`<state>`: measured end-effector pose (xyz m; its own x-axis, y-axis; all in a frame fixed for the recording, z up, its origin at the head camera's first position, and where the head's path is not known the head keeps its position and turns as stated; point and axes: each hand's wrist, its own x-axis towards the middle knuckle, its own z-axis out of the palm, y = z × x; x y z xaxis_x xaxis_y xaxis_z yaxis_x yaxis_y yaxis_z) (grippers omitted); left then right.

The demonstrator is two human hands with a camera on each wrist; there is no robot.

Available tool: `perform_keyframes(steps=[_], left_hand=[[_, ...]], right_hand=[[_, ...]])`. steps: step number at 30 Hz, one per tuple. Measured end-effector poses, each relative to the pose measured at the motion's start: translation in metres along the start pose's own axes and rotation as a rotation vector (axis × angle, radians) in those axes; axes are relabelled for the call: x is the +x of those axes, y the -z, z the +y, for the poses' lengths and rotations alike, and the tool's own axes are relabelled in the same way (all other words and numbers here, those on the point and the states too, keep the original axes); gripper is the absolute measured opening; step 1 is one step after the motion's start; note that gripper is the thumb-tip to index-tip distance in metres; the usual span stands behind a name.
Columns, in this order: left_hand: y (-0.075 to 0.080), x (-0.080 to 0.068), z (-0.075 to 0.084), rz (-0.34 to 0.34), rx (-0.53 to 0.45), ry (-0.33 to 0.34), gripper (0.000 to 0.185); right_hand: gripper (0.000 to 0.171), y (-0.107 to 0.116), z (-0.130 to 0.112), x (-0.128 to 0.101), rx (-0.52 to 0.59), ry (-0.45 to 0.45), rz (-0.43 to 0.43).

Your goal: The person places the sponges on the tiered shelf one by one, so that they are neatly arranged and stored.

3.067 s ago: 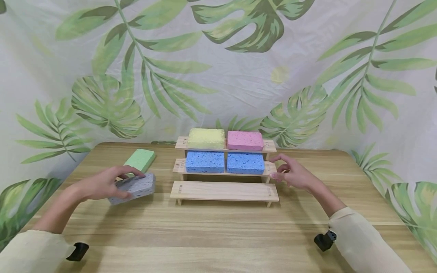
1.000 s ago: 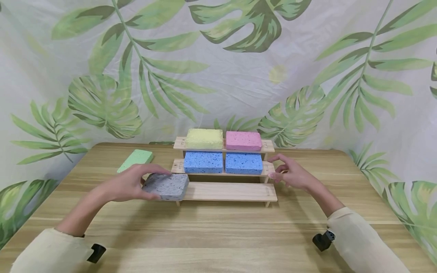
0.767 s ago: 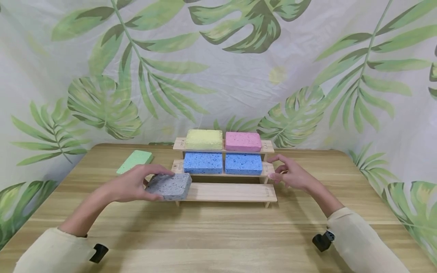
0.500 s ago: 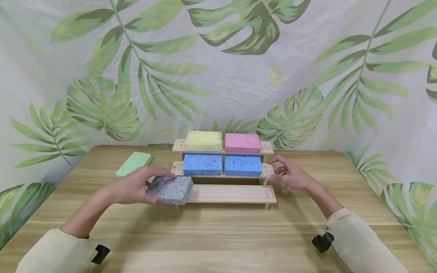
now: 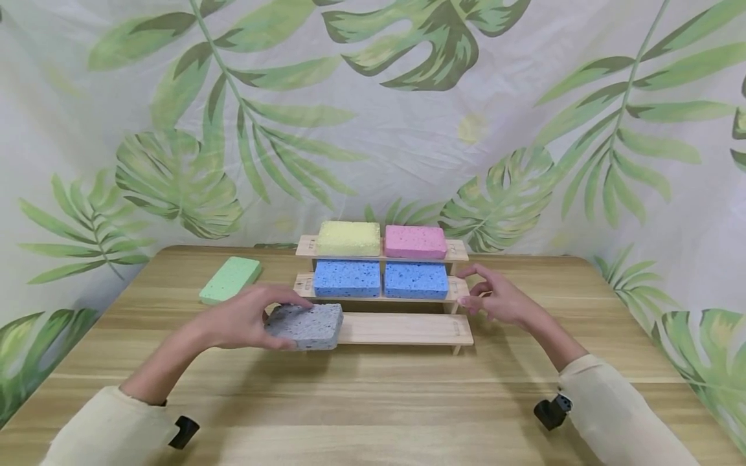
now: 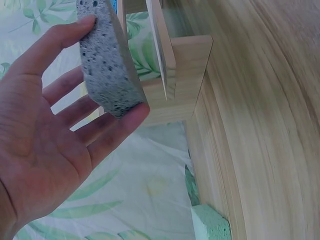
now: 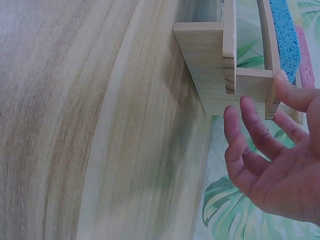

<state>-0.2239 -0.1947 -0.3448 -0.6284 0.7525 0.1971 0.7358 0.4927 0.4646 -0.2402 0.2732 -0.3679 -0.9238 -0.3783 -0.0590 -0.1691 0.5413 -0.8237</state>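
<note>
My left hand pinches a grey speckled sponge between thumb and fingers. In the head view this sponge covers the left end of the bottom tier of a three-tier wooden display stand; the left wrist view has the sponge tilted and held by its edges. With thumb and index finger my right hand holds the right end of the middle tier, its other fingers loosely curled. Two blue sponges lie on that tier. On the top tier sit a yellow sponge and a pink sponge.
A green sponge lies flat on the wooden table, left of the stand and behind my left hand. A leaf-patterned cloth hangs behind the table. Black wrist cameras stick out from both sleeves.
My left hand has carried the grey sponge rightward, from above the table near the green sponge to the bottom tier's left end. The right hand stays at the middle tier.
</note>
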Motion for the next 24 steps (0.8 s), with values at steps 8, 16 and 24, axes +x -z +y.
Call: perform_keyframes(steps=[8,16,24], left_hand=[[-0.008,0.008,0.003,0.015,0.056,-0.029,0.049],[-0.015,0.016,0.01,-0.012,0.069,0.01,0.05],[-0.02,0.029,0.016,-0.071,0.058,0.019,0.053]], right_hand=[[0.048,0.0,0.0,-0.001,-0.007,-0.003,0.001],[0.048,0.0,-0.001,-0.002,-0.002,-0.009,-0.003],[0.049,0.001,0.001,0.0,-0.003,-0.001,-0.003]])
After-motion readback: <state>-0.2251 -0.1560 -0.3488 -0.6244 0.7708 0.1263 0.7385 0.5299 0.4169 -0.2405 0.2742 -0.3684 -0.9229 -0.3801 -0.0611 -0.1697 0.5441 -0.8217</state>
